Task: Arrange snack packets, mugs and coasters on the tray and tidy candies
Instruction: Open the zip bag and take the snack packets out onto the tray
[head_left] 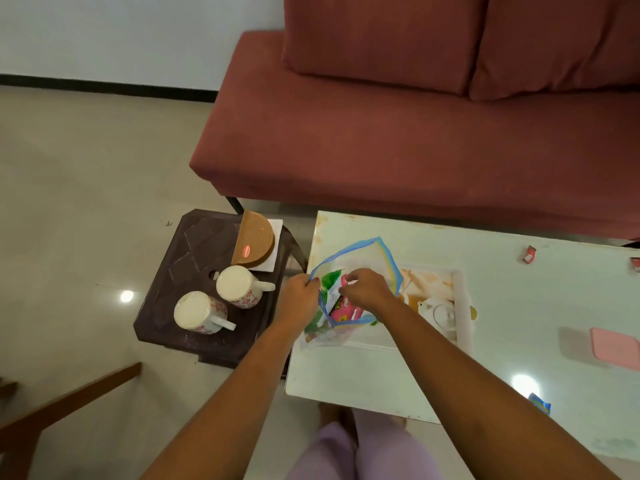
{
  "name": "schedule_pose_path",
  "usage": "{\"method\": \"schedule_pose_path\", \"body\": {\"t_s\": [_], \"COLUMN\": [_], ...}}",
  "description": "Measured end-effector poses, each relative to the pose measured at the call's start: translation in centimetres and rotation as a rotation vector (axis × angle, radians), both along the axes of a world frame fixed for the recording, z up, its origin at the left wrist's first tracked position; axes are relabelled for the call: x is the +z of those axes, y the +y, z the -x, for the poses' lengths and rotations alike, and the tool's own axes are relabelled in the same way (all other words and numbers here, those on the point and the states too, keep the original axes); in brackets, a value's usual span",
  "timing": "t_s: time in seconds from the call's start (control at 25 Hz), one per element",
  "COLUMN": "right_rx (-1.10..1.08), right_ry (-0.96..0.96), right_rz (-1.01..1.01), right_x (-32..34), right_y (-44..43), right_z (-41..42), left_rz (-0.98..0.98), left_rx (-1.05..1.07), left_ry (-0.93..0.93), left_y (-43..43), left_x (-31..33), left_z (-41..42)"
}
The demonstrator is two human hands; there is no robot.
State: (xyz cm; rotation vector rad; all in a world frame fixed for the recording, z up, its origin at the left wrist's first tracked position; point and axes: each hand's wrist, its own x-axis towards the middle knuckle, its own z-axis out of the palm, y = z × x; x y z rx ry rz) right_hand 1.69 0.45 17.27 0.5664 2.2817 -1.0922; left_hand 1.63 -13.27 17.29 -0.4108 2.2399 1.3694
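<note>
A clear zip bag (360, 258) with a blue rim stands open over the white tray (462, 306) on the glass table. My left hand (299, 299) pinches the bag's left rim. My right hand (367, 289) reaches into the bag's mouth, fingers closed on a snack packet (346, 306), pink and white. A green packet (330, 278) shows inside too. Two white floral mugs (239, 284) (197, 311) stand upside down on the dark stool (180, 271). Brown round coasters (254, 242) lean on a white napkin there.
A pink lid or box (614, 348) lies at the table's right. Small candies lie at the far right (529, 254) and near the front edge (540, 405). A red sofa (415, 133) runs behind the table. A wooden chair arm (52, 414) is at lower left.
</note>
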Motion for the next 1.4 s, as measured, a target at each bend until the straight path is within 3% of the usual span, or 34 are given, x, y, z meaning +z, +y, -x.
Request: {"method": "schedule_pose_path", "body": {"t_s": [0.16,0.36,0.48,0.6,0.76,0.92,1.04,1.16,1.28,1.4], "right_rx": [-0.133,-0.322,-0.281,-0.198,-0.142,-0.160,-0.001,0.088,-0.055,-0.045], "right_ry": [-0.133,-0.123,-0.025,0.039,-0.030,0.014,0.017,0.038,0.100,0.198], "right_rz": [0.146,0.404,0.440,0.508,0.600,0.505,0.351,0.354,0.383,0.369], "right_x": [-3.5,-8.4,-9.8,-10.7,-12.5,-14.6,-14.6,-14.7,-14.4,-13.7], "right_y": [-0.7,-2.6,-2.9,-2.5,-2.1,-1.8,-1.3,-0.7,-0.7,0.0], "right_z": [1.1,2.9,4.6,5.6,5.7,5.7,5.9,5.8,5.6,5.4], "left_rz": [-0.069,-0.241,-0.326,-0.250,-0.225,-0.153,-0.104,-0.060,-0.040,0.006], "left_rx": [0.020,0.202,0.274,0.267,0.298,0.314,0.279,0.231,0.256,0.345], "left_ry": [0.088,0.074,0.126,0.257,0.230,0.206,0.289,0.371,0.379,0.458], "left_y": [0.0,1.4,2.0,2.8,3.9,4.8,5.0,5.1,5.6,6.0], "left_x": [-1.5,-2.7,-2.8,-3.3,-4.9,-7.1,-7.8,-8.3,-8.9,-9.3], "left_z": [-0.7,-0.9,-0.8,-1.1,-1.4,-1.5,-1.6,-1.6,-2.0,-2.2]}}
